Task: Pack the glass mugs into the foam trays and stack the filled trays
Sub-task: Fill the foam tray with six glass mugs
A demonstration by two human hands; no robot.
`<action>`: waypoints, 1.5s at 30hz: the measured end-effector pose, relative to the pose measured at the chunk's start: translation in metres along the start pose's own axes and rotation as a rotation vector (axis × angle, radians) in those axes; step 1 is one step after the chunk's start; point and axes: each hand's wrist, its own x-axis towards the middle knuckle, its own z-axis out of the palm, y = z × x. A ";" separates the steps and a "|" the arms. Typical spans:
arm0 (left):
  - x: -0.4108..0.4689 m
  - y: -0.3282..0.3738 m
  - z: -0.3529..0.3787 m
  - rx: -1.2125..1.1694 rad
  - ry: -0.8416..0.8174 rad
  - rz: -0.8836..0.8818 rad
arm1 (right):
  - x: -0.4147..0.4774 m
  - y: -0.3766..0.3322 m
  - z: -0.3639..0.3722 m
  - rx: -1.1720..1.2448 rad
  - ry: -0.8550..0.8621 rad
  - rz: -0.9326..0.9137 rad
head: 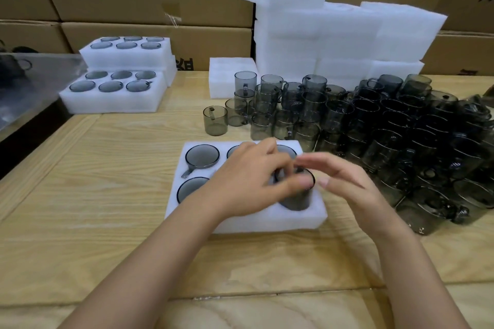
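Glass mug point(296, 196) stands proud of the near right pocket of the foam tray point(267, 222). The left hand point(248, 176) holds its rim in a curled grip. The right hand point(344, 184) hovers just beside, its grip wide and empty. Best to press the mug straight down, with its handle turned into the slot.

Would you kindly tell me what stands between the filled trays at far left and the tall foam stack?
In the head view, a low white foam block stands there on the wooden table, just left of the tall foam stack.
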 end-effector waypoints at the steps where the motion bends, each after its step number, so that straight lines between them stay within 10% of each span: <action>1: 0.004 0.003 -0.001 -0.062 0.053 -0.058 | 0.004 0.001 0.005 0.034 0.097 0.023; 5: 0.031 0.009 0.012 0.266 0.218 -0.232 | 0.026 0.005 0.030 -0.198 0.365 0.197; 12: 0.028 0.005 0.045 0.603 0.023 -0.318 | 0.022 0.018 0.039 -0.541 0.141 0.335; 20: 0.028 0.013 0.038 0.634 -0.113 -0.401 | 0.019 0.014 0.043 -0.343 0.236 0.457; 26: -0.021 -0.030 -0.001 0.197 0.447 -0.548 | 0.011 0.017 0.045 0.187 0.340 0.435; 30: -0.058 -0.077 -0.032 -0.308 0.282 -0.979 | 0.011 0.013 0.045 0.312 0.312 0.417; 45: -0.080 -0.082 -0.081 -1.803 0.826 -0.766 | 0.033 -0.004 0.089 0.834 0.598 0.232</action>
